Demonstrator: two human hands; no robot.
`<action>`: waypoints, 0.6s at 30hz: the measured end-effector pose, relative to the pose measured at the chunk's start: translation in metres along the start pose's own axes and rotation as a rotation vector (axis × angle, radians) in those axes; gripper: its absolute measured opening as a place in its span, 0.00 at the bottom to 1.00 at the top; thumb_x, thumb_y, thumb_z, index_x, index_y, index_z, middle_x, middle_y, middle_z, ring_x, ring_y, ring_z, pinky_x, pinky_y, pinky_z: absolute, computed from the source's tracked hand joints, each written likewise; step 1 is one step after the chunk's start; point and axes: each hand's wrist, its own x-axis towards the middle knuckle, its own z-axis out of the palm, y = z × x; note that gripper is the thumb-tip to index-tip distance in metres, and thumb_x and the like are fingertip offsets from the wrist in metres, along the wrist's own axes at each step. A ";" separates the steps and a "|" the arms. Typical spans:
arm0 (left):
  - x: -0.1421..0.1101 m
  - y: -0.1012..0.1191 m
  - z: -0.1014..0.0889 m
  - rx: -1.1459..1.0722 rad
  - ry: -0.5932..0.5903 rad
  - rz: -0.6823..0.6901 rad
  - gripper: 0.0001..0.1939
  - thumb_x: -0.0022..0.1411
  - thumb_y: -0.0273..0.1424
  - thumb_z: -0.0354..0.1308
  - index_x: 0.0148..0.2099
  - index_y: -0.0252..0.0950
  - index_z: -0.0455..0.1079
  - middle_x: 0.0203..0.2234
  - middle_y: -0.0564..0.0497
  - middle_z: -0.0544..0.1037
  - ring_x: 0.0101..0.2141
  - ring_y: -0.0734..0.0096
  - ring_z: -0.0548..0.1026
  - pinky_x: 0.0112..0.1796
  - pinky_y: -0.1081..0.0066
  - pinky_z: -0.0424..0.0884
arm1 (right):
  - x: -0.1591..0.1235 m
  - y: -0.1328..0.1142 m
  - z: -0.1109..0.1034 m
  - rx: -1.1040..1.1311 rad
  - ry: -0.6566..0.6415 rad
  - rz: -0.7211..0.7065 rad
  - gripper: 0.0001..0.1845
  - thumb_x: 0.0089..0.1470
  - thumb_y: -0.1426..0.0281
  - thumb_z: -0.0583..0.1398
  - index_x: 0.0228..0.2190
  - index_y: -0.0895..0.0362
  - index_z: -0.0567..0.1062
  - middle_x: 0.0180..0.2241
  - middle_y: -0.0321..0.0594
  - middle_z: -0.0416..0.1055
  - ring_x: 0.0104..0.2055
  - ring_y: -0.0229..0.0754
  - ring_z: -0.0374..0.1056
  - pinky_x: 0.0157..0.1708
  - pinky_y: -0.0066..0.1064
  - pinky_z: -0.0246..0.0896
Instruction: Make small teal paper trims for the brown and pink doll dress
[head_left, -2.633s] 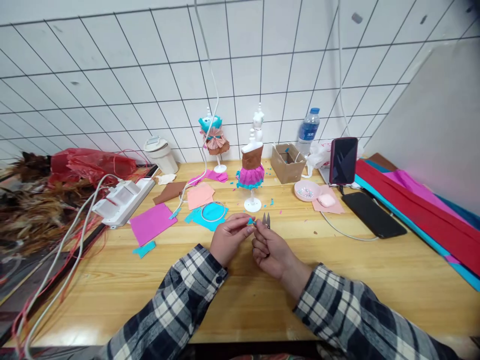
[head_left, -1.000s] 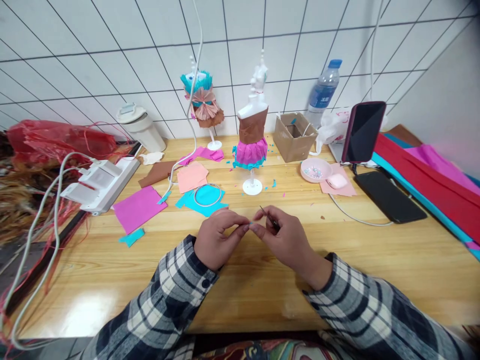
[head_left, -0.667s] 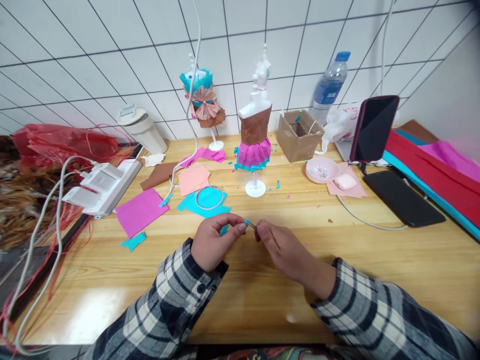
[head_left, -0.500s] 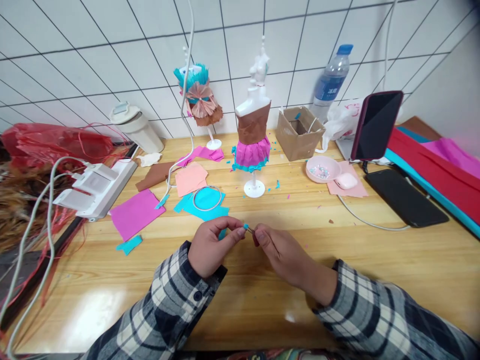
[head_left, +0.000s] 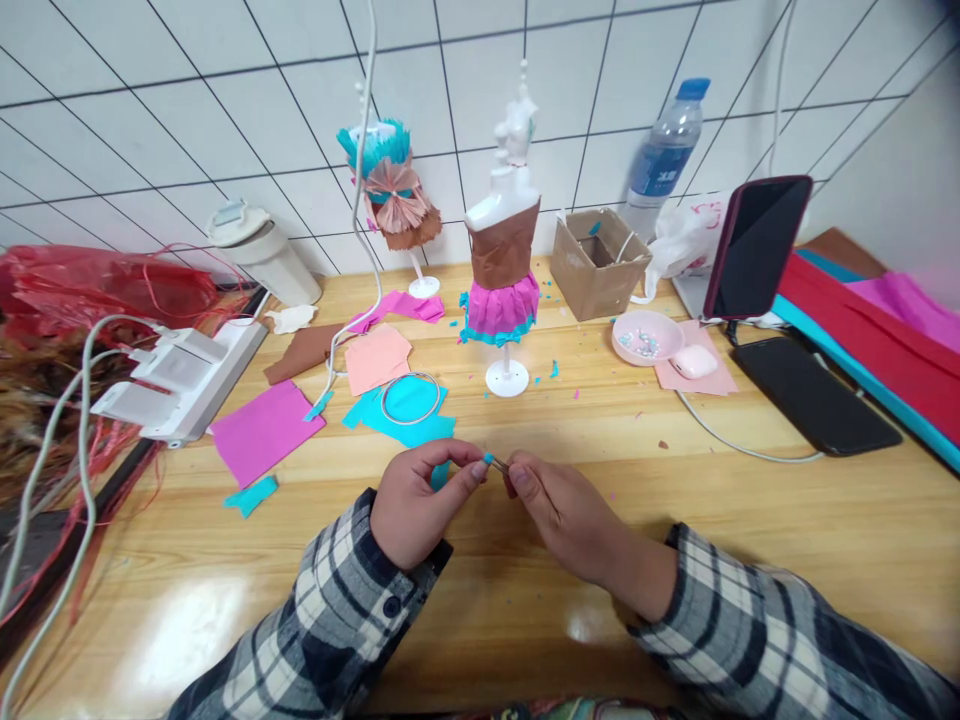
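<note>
Through the head view I'm watching the left hand [head_left: 416, 500] pinching a small blue paper piece [head_left: 489, 458] between its fingers [head_left: 466, 479], over the table [head_left: 787, 510]. The right hand [head_left: 562, 515] is gripping scissors [head_left: 500, 464], their tips pointing at that piece. A mannequin [head_left: 504, 208] in a pink skirt [head_left: 501, 306] is standing beyond.

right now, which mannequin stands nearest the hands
The magenta-skirted mannequin, out in front; the blue-topped one and the partly hidden white one stand farther back.

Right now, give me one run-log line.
left hand: pinching blue paper piece | right hand: holding slim metal tool, tip at piece | mini mannequin: upright, brown top, magenta skirt | cardboard box: right of mannequin
</note>
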 end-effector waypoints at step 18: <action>-0.003 0.001 0.005 0.085 -0.023 0.010 0.08 0.55 0.35 0.61 0.32 0.35 0.74 0.27 0.50 0.78 0.31 0.68 0.74 0.35 0.70 0.68 | 0.000 -0.002 0.000 -0.083 -0.034 0.021 0.20 0.66 0.57 0.40 0.29 0.53 0.61 0.25 0.35 0.65 0.29 0.39 0.62 0.30 0.31 0.48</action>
